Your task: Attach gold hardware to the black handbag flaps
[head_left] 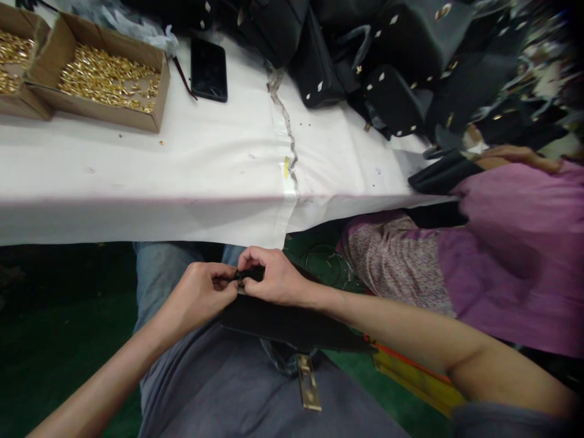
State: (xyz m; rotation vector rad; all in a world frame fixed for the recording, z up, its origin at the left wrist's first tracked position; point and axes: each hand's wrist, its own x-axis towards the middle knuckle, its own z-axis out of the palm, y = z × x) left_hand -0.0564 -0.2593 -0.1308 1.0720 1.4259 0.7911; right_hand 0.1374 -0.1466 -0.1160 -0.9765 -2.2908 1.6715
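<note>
A black bag (292, 322) lies across my lap, with a gold metal plate (309, 382) hanging at its lower side. My left hand (205, 291) pinches a small dark metal fitting (239, 278) at the bag's upper left edge. From the other side, my right hand (272, 277) has its thumb and bent fingers closed on the same fitting. The fingertips of both hands nearly meet there and partly cover it, so its exact shape cannot be made out.
A white-covered table (205, 164) stands in front of me. On it are cardboard boxes of gold pieces (109, 76), a black phone (208, 70) and many black bags (314, 67). A person in purple (515, 243) sits at the right.
</note>
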